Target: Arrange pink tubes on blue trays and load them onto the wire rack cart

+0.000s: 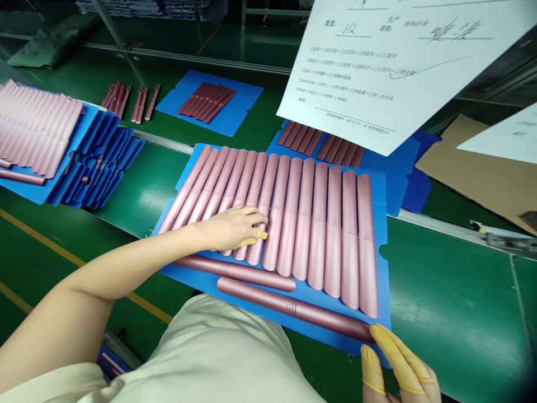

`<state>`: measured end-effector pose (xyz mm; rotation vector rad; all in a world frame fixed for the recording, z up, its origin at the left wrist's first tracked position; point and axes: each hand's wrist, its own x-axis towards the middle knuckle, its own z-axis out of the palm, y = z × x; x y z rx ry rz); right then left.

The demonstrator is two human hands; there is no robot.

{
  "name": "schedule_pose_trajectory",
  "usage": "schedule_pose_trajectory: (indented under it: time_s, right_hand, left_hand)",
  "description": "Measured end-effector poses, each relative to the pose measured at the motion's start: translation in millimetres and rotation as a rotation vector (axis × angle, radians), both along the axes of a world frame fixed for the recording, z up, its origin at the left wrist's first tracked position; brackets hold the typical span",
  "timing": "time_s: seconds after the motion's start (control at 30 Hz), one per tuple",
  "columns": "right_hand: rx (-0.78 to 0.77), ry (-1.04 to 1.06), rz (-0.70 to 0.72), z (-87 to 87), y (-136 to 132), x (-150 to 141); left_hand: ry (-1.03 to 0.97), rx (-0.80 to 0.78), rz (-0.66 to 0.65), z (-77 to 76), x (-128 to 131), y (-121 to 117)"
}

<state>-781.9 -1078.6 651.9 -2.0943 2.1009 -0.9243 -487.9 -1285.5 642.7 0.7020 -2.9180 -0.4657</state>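
My left hand [235, 226] lies over the middle of a row of pink, slightly curved tube-like strips [300, 218], its fingers loosely bent and touching them. Yellow finger cots cover two of its digits. At the near right corner of the blue sheet [382, 263], my right hand [398, 369], also in yellow finger cots, has thumb and fingers around the end of a darker pink strip [293, 308]. That strip lies crosswise in front of the row. Another crosswise strip [235, 270] lies just behind it, partly under my left forearm.
Stacked blue sheets with pink strips [37, 131] stand at the left. Behind are a blue sheet with dark red strips [207, 102] and loose dark bundles [117, 99]. A printed paper [356, 73] hangs at upper right, near brown cardboard [465, 162]. A metal rail [163, 141] crosses the green table.
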Motion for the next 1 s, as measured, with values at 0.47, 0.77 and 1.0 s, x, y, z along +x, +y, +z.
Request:
schedule_pose_trajectory:
  time_s: [0.47, 0.77, 1.0]
  right_hand:
    - [0.025, -0.047, 0.000, -7.8, -2, -37]
    - [0.011, -0.089, -0.034, -21.6, -3, -61]
    - [-0.004, -0.133, 0.005, -24.3, -10, -69]
  left_hand:
    - [0.001, -0.044, -0.066, -1.1, -60, -9]
    - [0.036, -0.032, -0.019, 11.5, -79, -11]
    - [0.046, -0.024, -0.108, 6.1, -120, -5]
